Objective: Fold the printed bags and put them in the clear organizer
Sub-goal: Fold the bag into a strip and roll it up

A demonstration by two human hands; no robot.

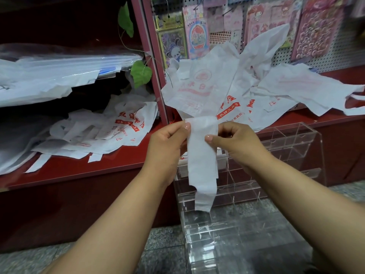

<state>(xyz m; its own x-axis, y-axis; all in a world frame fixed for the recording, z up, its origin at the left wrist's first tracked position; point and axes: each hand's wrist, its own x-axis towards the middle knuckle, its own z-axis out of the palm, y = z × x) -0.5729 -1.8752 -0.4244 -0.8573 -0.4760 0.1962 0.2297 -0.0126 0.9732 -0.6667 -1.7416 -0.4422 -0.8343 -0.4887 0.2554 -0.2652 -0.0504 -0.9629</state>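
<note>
Folding is under way: the left hand (167, 135) and right hand (231, 139) each pinch the top of a narrow bag (201, 155), apparently already folded lengthwise. Next it needs folding shorter, then slotting into the organizer (286, 139) just behind.

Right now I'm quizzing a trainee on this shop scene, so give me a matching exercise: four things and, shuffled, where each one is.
Things:
1. folded bag
2. clear organizer
3. green leaf
4. sticker packs

Places:
A. hanging on the pegboard
B. standing on the floor
C. pinched between both hands
D. beside the red shelf post

Pairs: 1-C, 2-B, 3-D, 4-A
</note>
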